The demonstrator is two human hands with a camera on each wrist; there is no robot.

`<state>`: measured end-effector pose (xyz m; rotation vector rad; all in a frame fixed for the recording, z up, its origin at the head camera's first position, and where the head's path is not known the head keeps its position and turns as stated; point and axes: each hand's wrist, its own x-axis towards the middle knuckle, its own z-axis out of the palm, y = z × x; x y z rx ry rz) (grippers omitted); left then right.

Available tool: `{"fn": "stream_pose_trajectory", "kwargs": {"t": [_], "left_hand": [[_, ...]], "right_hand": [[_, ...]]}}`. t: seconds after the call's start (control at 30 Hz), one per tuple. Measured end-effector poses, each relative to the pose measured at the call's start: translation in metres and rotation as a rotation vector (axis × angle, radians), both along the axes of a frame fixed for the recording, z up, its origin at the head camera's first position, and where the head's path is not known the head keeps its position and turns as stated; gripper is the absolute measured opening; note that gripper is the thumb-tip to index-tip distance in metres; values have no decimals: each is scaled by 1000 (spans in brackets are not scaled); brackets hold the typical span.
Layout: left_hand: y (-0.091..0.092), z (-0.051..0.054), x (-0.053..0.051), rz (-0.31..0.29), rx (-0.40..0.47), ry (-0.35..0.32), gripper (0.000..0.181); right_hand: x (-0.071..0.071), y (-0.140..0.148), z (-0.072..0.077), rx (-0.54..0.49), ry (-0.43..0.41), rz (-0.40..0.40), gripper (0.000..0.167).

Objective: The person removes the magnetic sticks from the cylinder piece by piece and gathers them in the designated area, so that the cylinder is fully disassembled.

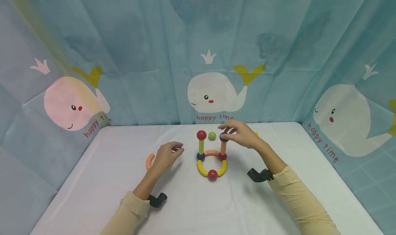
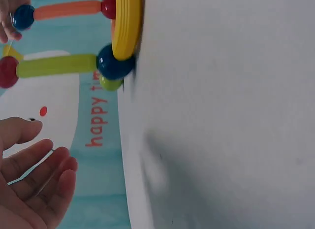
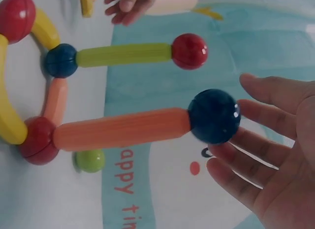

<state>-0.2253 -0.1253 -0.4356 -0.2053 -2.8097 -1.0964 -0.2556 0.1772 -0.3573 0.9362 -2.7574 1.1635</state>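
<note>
Right hand [image 1: 242, 135], fingers loose and unclasped, is at the blue ball [image 3: 215, 115] atop the orange stick [image 3: 123, 129] on the ring [image 1: 201, 169]; left hand [image 1: 165, 156], relaxed and empty, hovers left of the ring. Ring, orange stick and ball-topped green stick [image 1: 201, 147] look joined; the green ball [image 1: 212, 136] behind the ring and orange curve [image 1: 150, 161] far left remain unattached.

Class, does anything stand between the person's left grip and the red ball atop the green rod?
Nothing visible does: in all three views, only open space separates the left grip from the red ball topping the upright green rod.
</note>
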Motion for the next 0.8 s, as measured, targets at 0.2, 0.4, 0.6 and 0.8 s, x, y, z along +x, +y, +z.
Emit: {"fn": "stream_pose_trajectory", "kwargs": {"t": [0.2,0.4,0.6,0.8], "left_hand": [[23,2,-2,-52,120,-43,37],[40,1,-5,-99,227,-48,45],[53,-5,-8,-103,317,-15,45],[60,-8,-11,-117,350,33,39]], "right_hand": [[0,-8,7,-6,-4,6,35],[-1,-15,10,29,29,11,36],[-3,-26,16,68,68,17,35],[-3,-48,22,150,87,48,35]]}}
